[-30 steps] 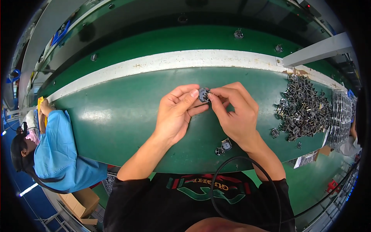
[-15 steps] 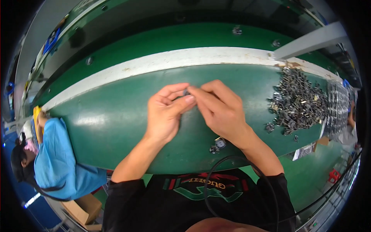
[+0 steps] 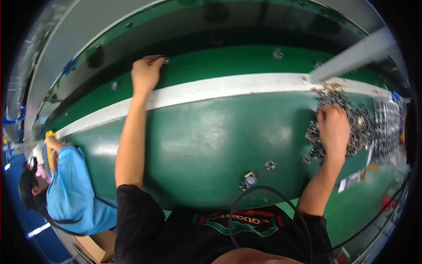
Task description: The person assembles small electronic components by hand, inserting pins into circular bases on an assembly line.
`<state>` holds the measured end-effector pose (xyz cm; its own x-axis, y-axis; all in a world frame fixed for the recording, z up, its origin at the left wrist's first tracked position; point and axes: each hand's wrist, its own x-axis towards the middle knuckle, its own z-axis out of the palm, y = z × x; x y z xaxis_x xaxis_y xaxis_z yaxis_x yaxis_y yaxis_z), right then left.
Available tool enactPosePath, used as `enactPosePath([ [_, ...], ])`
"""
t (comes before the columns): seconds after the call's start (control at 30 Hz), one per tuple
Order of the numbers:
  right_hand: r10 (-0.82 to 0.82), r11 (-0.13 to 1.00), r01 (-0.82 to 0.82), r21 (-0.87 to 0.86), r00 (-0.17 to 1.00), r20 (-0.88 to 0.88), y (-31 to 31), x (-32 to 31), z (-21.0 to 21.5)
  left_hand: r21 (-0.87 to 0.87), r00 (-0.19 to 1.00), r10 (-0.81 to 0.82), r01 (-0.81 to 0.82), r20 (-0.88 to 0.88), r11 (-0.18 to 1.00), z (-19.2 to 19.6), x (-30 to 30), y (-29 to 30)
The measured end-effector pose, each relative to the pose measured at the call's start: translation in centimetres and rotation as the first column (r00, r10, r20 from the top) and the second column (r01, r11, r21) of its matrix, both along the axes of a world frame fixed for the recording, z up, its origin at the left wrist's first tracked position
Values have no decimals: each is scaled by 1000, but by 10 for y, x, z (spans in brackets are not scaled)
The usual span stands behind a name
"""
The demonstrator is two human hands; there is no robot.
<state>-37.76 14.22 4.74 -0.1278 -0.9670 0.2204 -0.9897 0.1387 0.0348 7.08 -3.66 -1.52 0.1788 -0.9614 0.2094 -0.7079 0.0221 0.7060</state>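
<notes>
My left hand (image 3: 146, 75) stretches over the white rail to the green conveyor belt, its fingertips pinched on a small metal part (image 3: 165, 60) at the belt's surface. At the right, my right hand (image 3: 335, 125) rests on a heap of small dark and silvery metal parts (image 3: 358, 127). Its fingers curl down into the heap, so whatever lies between them is hidden. Near the table's front edge lie a few loose pieces: a squarish part with a pale round face (image 3: 250, 178), a dark part (image 3: 243, 186) touching it, and a silvery part (image 3: 270, 165) farther off.
A white rail (image 3: 220, 86) divides the green table (image 3: 198, 145) from the conveyor belt (image 3: 228, 59), which carries several spaced parts. A grey post (image 3: 351, 55) slants over the right side. Stacked clear trays (image 3: 386, 127) stand beyond the heap. A black cable (image 3: 281, 193) loops before me. A co-worker in blue (image 3: 72, 189) sits left.
My hands, together over the table before, have parted. The left went forward to the belt with a small part; the right moved to the heap. Another loose silvery part now shows on the table.
</notes>
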Motion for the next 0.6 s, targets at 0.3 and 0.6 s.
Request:
enactPosePath([
  [0.3, 252, 963, -206, -173, 916, 314, -9, 26, -2, -71, 976, 157, -147, 152, 987, 3, 75, -87],
  [0.6, 50, 897, -389, -209, -380, 923, 2, 71, -8, -257, 349, 186, 169, 918, 951, 11, 284, -327],
])
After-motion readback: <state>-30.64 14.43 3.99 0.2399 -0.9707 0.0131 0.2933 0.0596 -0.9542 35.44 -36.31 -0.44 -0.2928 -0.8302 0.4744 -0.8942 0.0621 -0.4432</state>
